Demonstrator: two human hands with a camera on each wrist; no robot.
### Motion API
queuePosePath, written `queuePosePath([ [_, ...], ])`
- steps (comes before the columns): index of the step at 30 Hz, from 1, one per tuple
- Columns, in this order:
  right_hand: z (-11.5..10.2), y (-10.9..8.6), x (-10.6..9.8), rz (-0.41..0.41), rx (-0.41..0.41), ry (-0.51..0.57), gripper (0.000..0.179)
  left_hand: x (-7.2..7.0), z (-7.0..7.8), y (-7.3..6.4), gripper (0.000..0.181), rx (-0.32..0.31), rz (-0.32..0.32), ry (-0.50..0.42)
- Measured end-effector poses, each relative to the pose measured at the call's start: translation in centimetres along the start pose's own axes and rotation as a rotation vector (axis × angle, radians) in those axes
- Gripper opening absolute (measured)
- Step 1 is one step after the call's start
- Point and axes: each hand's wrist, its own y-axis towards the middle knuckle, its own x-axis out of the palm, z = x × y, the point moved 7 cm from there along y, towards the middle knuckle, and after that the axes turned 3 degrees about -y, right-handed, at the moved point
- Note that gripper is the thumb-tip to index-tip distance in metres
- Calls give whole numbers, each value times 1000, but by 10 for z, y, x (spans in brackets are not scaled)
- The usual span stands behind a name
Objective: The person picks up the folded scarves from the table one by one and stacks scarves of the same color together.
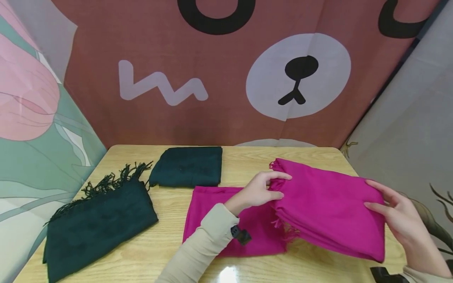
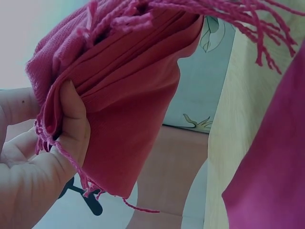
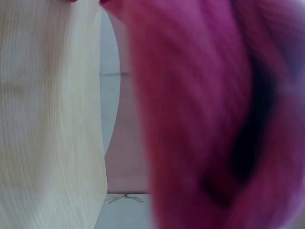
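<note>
Both hands hold up a folded magenta scarf [image 1: 329, 208] over the right side of the table. My left hand [image 1: 256, 190] grips its fringed left end, fingers and thumb closed round the folded layers, as the left wrist view shows beside the fringe [image 2: 228, 9]. At the opposite end my right hand [image 1: 400, 212] pinches the scarf's right edge, thumb on top; in the right wrist view the blurred cloth [image 3: 190, 119] fills the right side and hides that hand. A second folded magenta scarf [image 1: 244, 243] lies flat on the table, partly under my left forearm.
On the left of the wooden table [image 1: 170, 251] lies a dark green folded scarf [image 1: 102, 224] with its fringe toward the back. Another dark green folded scarf [image 1: 191, 167] lies at the back. A printed cloth backdrop [image 1: 226, 125] rises behind the table's far edge.
</note>
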Motion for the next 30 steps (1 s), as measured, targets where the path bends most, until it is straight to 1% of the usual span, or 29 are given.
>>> queuePosePath([
  [6,-5,2,6,-19,-3,51,56,-6,3,-4,44,-3,3,12],
  [13,-9,4,13,-21,-10,23,57,-11,5,-9,44,17,4,-6],
  [19,-13,7,17,-7,-18,-13,58,-16,7,-14,44,25,19,18],
  [22,-15,8,19,-6,-35,2,58,-19,6,-16,44,24,24,27],
  [25,-17,9,22,-15,-55,31,58,-22,6,-18,43,27,24,17],
  [30,-19,11,26,-36,-67,38,58,-25,6,-24,44,22,26,3],
])
